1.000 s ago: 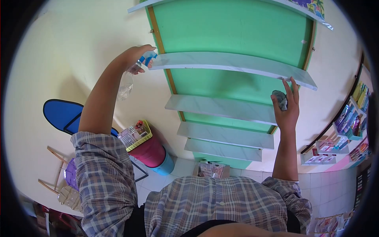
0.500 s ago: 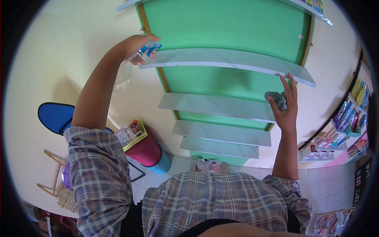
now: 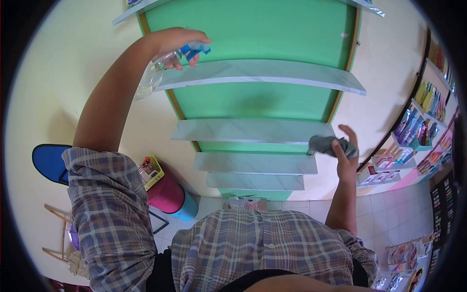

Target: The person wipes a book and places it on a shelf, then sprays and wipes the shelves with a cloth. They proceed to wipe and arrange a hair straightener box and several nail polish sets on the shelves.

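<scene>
My left hand [image 3: 182, 46] is wrapped round the neck of a clear spray bottle [image 3: 150, 80] with a blue and white trigger head. Its nozzle points right, over the left end of a white marbled shelf [image 3: 262, 72]. A crumpled grey cloth [image 3: 327, 145] sits in my right hand [image 3: 347, 153], thumb across it and fingers partly raised. That hand is lower, near the right end of the second shelf [image 3: 243, 130], apart from the upper shelf.
More marbled shelves [image 3: 255, 163] step down below, against a green back panel [image 3: 253, 29]. Stacked pink and blue bins [image 3: 168, 194] with a yellow basket [image 3: 154, 173] stand at lower left. Packaged goods [image 3: 418, 129] fill racks on the right; a blue board [image 3: 48, 163] is at far left.
My right hand has dropped from the upper shelf's front edge with the cloth. My left hand with the spray bottle has risen slightly. The view has shifted to the right.
</scene>
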Demonstrator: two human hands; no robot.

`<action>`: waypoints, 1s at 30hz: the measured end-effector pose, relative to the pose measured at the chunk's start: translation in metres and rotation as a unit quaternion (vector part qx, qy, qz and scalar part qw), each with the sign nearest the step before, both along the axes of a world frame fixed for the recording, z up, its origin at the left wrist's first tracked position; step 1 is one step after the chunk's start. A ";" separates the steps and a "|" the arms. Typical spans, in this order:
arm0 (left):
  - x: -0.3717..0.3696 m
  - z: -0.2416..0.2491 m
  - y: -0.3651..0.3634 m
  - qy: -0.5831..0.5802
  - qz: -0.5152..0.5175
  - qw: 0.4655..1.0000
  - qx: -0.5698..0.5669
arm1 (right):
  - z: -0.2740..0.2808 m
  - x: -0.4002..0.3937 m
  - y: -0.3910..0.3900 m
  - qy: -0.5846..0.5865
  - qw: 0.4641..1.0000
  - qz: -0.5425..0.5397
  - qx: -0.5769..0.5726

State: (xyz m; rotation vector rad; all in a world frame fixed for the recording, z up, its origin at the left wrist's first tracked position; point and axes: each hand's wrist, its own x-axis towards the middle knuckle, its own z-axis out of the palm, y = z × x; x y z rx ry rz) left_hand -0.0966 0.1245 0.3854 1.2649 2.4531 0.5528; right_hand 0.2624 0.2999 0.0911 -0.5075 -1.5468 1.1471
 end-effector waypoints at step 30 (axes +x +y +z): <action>0.142 -0.013 0.177 -0.037 -0.257 0.965 -0.040 | -0.086 0.123 -0.076 -0.130 0.971 0.061 -0.192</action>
